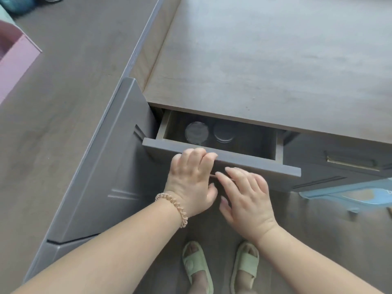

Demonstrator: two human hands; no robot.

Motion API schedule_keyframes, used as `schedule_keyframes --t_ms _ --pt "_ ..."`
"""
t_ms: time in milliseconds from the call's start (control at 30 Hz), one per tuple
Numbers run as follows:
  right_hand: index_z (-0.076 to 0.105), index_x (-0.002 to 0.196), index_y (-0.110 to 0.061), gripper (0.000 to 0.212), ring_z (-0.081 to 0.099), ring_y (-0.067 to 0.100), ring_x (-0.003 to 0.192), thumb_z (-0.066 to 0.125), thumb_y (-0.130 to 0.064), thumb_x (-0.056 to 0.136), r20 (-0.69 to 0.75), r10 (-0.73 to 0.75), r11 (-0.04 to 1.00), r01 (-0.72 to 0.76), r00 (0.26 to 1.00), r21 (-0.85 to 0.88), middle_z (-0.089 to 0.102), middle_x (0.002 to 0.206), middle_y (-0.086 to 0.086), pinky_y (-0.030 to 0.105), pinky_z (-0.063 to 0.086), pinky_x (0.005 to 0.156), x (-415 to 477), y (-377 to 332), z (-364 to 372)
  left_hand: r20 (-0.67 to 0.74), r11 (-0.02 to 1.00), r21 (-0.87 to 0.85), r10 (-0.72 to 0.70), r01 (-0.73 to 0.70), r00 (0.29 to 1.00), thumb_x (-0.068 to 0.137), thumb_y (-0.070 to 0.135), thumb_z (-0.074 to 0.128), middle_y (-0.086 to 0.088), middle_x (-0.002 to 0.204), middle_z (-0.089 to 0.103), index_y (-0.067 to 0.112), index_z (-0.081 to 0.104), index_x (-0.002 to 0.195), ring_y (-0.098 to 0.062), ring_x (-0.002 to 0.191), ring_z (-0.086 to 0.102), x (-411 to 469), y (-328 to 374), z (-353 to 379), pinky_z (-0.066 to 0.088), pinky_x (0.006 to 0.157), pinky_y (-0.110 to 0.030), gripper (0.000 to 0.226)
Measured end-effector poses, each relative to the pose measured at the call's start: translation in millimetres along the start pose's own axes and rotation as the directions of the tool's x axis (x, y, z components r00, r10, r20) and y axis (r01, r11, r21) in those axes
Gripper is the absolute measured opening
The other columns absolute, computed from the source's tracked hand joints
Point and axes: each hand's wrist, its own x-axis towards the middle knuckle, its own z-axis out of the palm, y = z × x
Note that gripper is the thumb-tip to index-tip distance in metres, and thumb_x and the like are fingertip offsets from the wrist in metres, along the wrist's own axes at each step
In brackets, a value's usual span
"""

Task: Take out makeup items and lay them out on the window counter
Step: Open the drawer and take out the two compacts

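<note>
A grey drawer [250, 161] under the wooden window counter [265, 60] stands partly pulled out. Inside it I see two round clear-lidded jars, one on the left [196, 132] and one to its right [224, 131]; the rest of the drawer is dark. My left hand [192, 181] grips the drawer's front panel, fingers curled over its top edge. My right hand [246, 198] rests flat against the drawer front just below the edge, fingers spread, holding nothing.
A second shut drawer with a brass handle [352, 161] sits to the right. A pink box [14, 58] stands on the floor at far left, a blue object [350, 194] lies at right. My feet in green slippers [220, 266] are below.
</note>
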Motion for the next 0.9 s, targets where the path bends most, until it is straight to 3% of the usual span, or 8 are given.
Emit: schedule_keyframes --t_ms 67,133,233,433,600,767,900 --pt "0.048 0.131 -0.02 0.061 0.04 0.026 0.128 0.054 -0.034 0.072 -0.068 0.108 0.993 -0.11 0.992 -0.029 0.046 0.137 0.008 0.044 0.028 0.104 7.7 6.0 -14.5 0.128 0.999 0.024 -0.032 0.029 0.991 0.07 0.041 0.059 -0.008 0.148 0.028 0.022 0.023 0.141 -0.026 0.139 0.018 14.4 -3.8 -13.3 0.01 0.114 -0.041 0.082" --pt "0.033 0.141 -0.022 0.072 0.028 0.028 0.138 0.053 -0.043 0.076 0.056 0.205 0.974 -0.198 0.977 -0.106 0.034 0.149 0.009 0.046 0.019 0.111 19.2 12.6 -23.0 0.303 0.992 0.091 -0.111 0.087 0.947 0.078 0.047 0.054 -0.003 0.158 0.008 0.025 0.006 0.148 -0.025 0.147 0.0 27.6 -7.1 -16.8 -0.003 0.117 -0.044 0.088" --pt "0.012 0.148 -0.024 0.084 0.021 0.029 0.142 0.052 -0.051 0.079 0.267 0.218 0.966 -0.168 0.939 -0.198 0.024 0.155 0.008 0.048 0.013 0.115 21.9 19.4 -22.4 0.387 0.981 0.177 -0.145 0.081 0.911 0.079 0.051 0.054 -0.003 0.158 0.012 0.025 0.005 0.148 -0.026 0.146 0.007 26.9 -2.9 -13.4 -0.003 0.117 -0.046 0.088" --pt "0.031 0.143 -0.019 0.082 0.043 0.03 0.131 0.062 -0.048 0.072 0.263 0.21 0.964 -0.155 0.941 -0.217 0.045 0.144 0.01 0.049 0.032 0.108 -9.6 6.9 -25.7 0.367 0.982 0.154 -0.158 0.108 0.917 0.08 0.053 0.051 -0.001 0.155 0.019 0.023 0.009 0.148 -0.024 0.144 0.014 -7.8 9.2 -22.5 0.0 0.118 -0.046 0.086" --pt "0.044 0.136 -0.016 0.077 0.05 0.03 0.126 0.067 -0.043 0.068 0.269 0.163 0.978 -0.119 0.949 -0.172 0.053 0.136 0.01 0.048 0.023 0.105 -49.8 -13.2 -31.2 0.416 0.987 0.107 -0.155 0.121 0.896 0.08 0.053 0.046 0.0 0.157 0.016 0.023 0.008 0.149 -0.021 0.144 0.011 -53.0 15.9 -37.5 -0.002 0.118 -0.044 0.084" --pt "0.049 0.133 -0.017 0.066 0.054 0.026 0.122 0.044 -0.045 0.074 0.278 0.12 0.988 -0.087 0.953 -0.128 0.057 0.132 0.007 0.048 0.024 0.106 -75.7 -24.2 -33.8 0.422 0.982 0.077 -0.19 0.174 0.887 0.082 0.059 0.04 0.001 0.158 0.011 0.022 0.003 0.15 -0.019 0.145 0.008 -82.8 24.1 -41.7 -0.005 0.118 -0.043 0.085" --pt "0.053 0.13 -0.017 0.06 0.059 0.023 0.117 0.044 -0.045 0.078 0.261 0.047 0.993 -0.018 0.964 -0.114 0.062 0.127 0.004 0.047 0.024 0.107 -83.5 -22.1 -33.4 0.422 0.979 0.062 -0.203 0.195 0.884 0.085 0.068 0.029 0.001 0.16 0.003 0.022 -0.007 0.15 -0.019 0.146 0.002 -96.8 24.6 -42.7 -0.007 0.118 -0.042 0.088"
